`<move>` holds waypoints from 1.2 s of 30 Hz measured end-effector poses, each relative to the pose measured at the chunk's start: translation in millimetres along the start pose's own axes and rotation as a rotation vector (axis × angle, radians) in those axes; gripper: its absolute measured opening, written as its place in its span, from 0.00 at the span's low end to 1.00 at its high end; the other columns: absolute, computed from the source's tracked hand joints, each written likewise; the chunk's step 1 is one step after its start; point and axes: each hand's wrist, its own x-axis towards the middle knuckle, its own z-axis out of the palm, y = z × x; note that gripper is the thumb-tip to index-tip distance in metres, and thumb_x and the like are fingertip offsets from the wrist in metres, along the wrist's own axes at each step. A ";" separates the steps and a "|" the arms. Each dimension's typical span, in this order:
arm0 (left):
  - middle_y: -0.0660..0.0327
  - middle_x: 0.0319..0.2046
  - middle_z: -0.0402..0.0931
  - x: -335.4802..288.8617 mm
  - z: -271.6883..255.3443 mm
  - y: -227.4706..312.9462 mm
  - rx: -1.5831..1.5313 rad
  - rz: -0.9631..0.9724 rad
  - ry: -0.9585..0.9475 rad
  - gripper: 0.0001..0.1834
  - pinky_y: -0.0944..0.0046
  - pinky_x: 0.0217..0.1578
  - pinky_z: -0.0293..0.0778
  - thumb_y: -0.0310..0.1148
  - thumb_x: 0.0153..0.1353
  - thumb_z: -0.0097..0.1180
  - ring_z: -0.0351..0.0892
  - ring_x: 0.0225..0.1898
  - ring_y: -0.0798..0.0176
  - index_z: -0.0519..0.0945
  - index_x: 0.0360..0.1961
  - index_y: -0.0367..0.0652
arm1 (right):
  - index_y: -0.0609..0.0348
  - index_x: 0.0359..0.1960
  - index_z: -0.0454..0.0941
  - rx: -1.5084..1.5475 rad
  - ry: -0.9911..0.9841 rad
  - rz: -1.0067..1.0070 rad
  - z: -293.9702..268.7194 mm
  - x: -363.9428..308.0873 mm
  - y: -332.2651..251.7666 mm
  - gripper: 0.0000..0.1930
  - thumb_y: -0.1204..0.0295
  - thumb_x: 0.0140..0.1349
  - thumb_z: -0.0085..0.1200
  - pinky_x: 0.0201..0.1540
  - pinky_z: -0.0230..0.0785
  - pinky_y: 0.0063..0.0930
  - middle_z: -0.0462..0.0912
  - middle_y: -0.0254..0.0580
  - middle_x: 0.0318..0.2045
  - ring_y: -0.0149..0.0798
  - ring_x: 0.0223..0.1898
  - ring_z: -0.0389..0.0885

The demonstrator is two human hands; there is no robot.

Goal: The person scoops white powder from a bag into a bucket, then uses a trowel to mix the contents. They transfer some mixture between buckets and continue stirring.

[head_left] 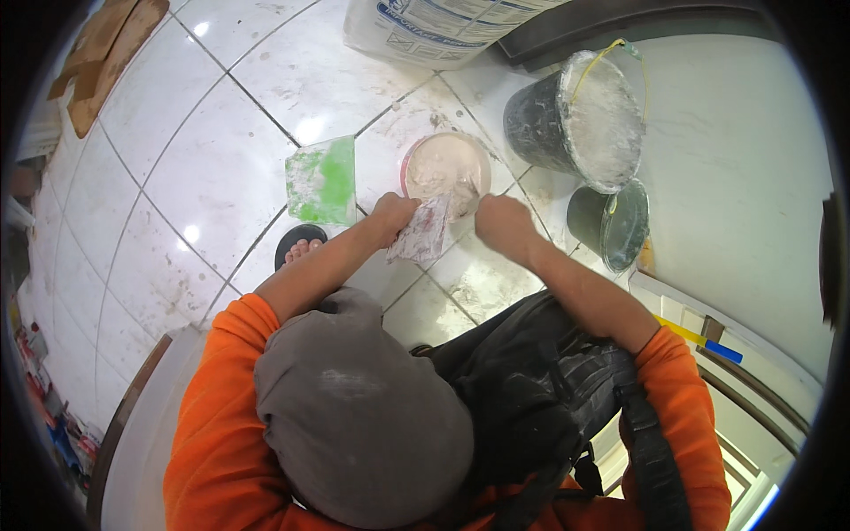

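Note:
A round tub (pixel 409 159) with a reddish rim stands on the floor in front of me, filled with pale beige paste. My left hand (pixel 395 219) is closed on the edge of a flat, paste-smeared spreader (pixel 420 234), held at the tub's near side. At the near right of the tub, my right hand (pixel 506 226) is closed in a fist. A greyish, smeared blade-like shape lies between that hand and the paste; the grip itself is hidden. A green plastic sheet (pixel 334 184), partly coated white, lies left of the tub.
Right of the tub, a black bucket (pixel 538 119) with a yellow handle contains whitish material. A smaller dark bucket (pixel 586 215) leans nearer me. A large printed bag (pixel 390 35) stands at the back. Cardboard (pixel 111 57) lies far left, and a bare foot in a black sandal (pixel 297 243) shows nearby.

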 end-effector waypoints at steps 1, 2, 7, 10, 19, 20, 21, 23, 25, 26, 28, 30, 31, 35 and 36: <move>0.47 0.37 0.83 1.3 1.7 -1.9 -0.019 0.006 0.000 0.19 0.50 0.30 0.81 0.34 0.67 0.60 0.86 0.33 0.53 0.79 0.43 0.20 | 0.69 0.33 0.83 0.024 0.028 0.035 13.3 -0.3 -1.7 0.10 0.75 0.59 0.52 0.40 0.81 0.50 0.86 0.63 0.30 0.59 0.35 0.88; 0.46 0.37 0.83 2.8 2.9 -3.4 -0.008 0.021 -0.011 0.20 0.50 0.30 0.81 0.34 0.67 0.61 0.86 0.33 0.53 0.79 0.43 0.19 | 0.66 0.33 0.84 -0.069 -0.045 -0.041 24.4 3.8 6.1 0.13 0.68 0.60 0.53 0.42 0.80 0.49 0.86 0.59 0.33 0.56 0.38 0.88; 0.46 0.34 0.83 1.9 -1.5 -12.2 0.130 0.164 -0.030 0.21 0.51 0.31 0.79 0.38 0.67 0.61 0.85 0.31 0.53 0.81 0.38 0.22 | 0.67 0.38 0.81 0.568 -0.319 0.069 25.4 30.9 29.3 0.15 0.66 0.66 0.50 0.20 0.66 0.33 0.83 0.47 0.28 0.39 0.21 0.77; 0.50 0.30 0.83 3.9 -17.4 -19.3 0.551 0.444 -0.032 0.22 0.55 0.33 0.75 0.43 0.68 0.61 0.82 0.29 0.58 0.84 0.33 0.29 | 0.68 0.43 0.77 1.046 -0.324 0.409 15.9 44.6 36.3 0.14 0.67 0.71 0.43 0.11 0.54 0.25 0.78 0.39 0.23 0.28 0.12 0.66; 0.38 0.40 0.83 10.0 -51.4 9.1 1.036 0.903 0.179 0.22 0.42 0.49 0.76 0.42 0.62 0.50 0.83 0.44 0.37 0.84 0.31 0.31 | 0.51 0.58 0.82 -0.156 0.291 -0.112 -2.0 27.9 5.9 0.20 0.73 0.66 0.49 0.45 0.80 0.43 0.81 0.51 0.44 0.49 0.43 0.86; 0.39 0.41 0.83 -3.8 -40.1 35.8 0.881 0.669 0.286 0.24 0.42 0.51 0.76 0.45 0.62 0.48 0.83 0.45 0.36 0.85 0.34 0.32 | 0.50 0.60 0.80 -0.157 0.242 -0.061 -5.4 24.7 10.6 0.21 0.73 0.66 0.49 0.45 0.80 0.43 0.80 0.50 0.45 0.49 0.44 0.86; 0.39 0.43 0.84 -8.8 -43.4 55.2 0.964 0.605 0.309 0.24 0.43 0.51 0.77 0.45 0.61 0.49 0.83 0.48 0.37 0.86 0.36 0.32 | 0.49 0.62 0.79 -0.148 0.199 -0.026 -9.8 28.7 12.8 0.22 0.74 0.65 0.50 0.45 0.80 0.43 0.79 0.49 0.47 0.49 0.44 0.85; 0.40 0.41 0.85 -14.3 -50.0 73.8 1.022 0.541 0.319 0.26 0.47 0.50 0.77 0.50 0.60 0.54 0.84 0.46 0.39 0.87 0.39 0.34 | 0.49 0.64 0.77 -0.143 0.187 -0.043 -15.9 33.6 12.7 0.24 0.74 0.65 0.51 0.44 0.80 0.43 0.77 0.49 0.49 0.48 0.45 0.85; 0.40 0.40 0.85 -18.1 -46.1 75.0 1.080 0.501 0.286 0.27 0.48 0.49 0.77 0.51 0.60 0.56 0.85 0.45 0.40 0.87 0.39 0.34 | 0.50 0.64 0.76 -0.167 0.261 -0.128 -25.4 34.3 11.5 0.24 0.76 0.64 0.51 0.43 0.81 0.43 0.77 0.49 0.49 0.48 0.46 0.84; 0.38 0.42 0.84 -22.2 -39.0 66.7 1.124 0.470 0.230 0.28 0.46 0.51 0.77 0.51 0.61 0.54 0.84 0.47 0.38 0.86 0.41 0.32 | 0.50 0.64 0.76 -0.202 0.275 -0.150 -19.2 36.7 9.4 0.24 0.76 0.64 0.51 0.43 0.81 0.43 0.77 0.49 0.49 0.48 0.46 0.84; 0.38 0.41 0.84 -19.7 -34.9 55.0 1.097 0.455 0.200 0.28 0.46 0.50 0.77 0.50 0.62 0.55 0.84 0.46 0.38 0.85 0.41 0.30 | 0.51 0.64 0.75 -0.275 0.313 -0.194 -3.8 43.4 0.4 0.24 0.77 0.64 0.51 0.43 0.81 0.42 0.77 0.48 0.50 0.48 0.47 0.84; 0.41 0.35 0.85 -0.9 -38.7 35.3 0.944 0.470 0.246 0.26 0.49 0.45 0.78 0.50 0.61 0.59 0.86 0.40 0.42 0.86 0.38 0.31 | 0.51 0.64 0.75 -0.251 0.321 -0.288 6.7 38.2 3.4 0.25 0.78 0.64 0.50 0.45 0.81 0.42 0.77 0.49 0.50 0.50 0.46 0.84; 0.42 0.35 0.85 -1.7 -37.9 36.8 0.867 0.422 0.209 0.25 0.50 0.45 0.77 0.48 0.62 0.60 0.86 0.41 0.44 0.85 0.38 0.31 | 0.50 0.65 0.75 -0.232 0.327 -0.325 11.5 31.6 16.5 0.27 0.80 0.63 0.50 0.45 0.80 0.44 0.77 0.50 0.49 0.51 0.45 0.84; 0.43 0.35 0.85 -10.5 -33.3 25.8 0.891 0.464 0.285 0.25 0.51 0.45 0.77 0.49 0.64 0.59 0.86 0.42 0.46 0.84 0.41 0.33 | 0.50 0.64 0.76 -0.143 0.142 -0.125 -15.3 21.0 14.0 0.27 0.80 0.62 0.50 0.46 0.80 0.45 0.78 0.51 0.49 0.53 0.44 0.84; 0.44 0.35 0.85 -16.4 -26.7 20.5 0.934 0.485 0.300 0.24 0.51 0.45 0.77 0.49 0.65 0.59 0.86 0.42 0.46 0.84 0.41 0.34 | 0.50 0.64 0.77 -0.143 0.177 -0.151 -16.4 25.1 13.5 0.27 0.80 0.62 0.50 0.46 0.80 0.45 0.79 0.52 0.49 0.53 0.45 0.84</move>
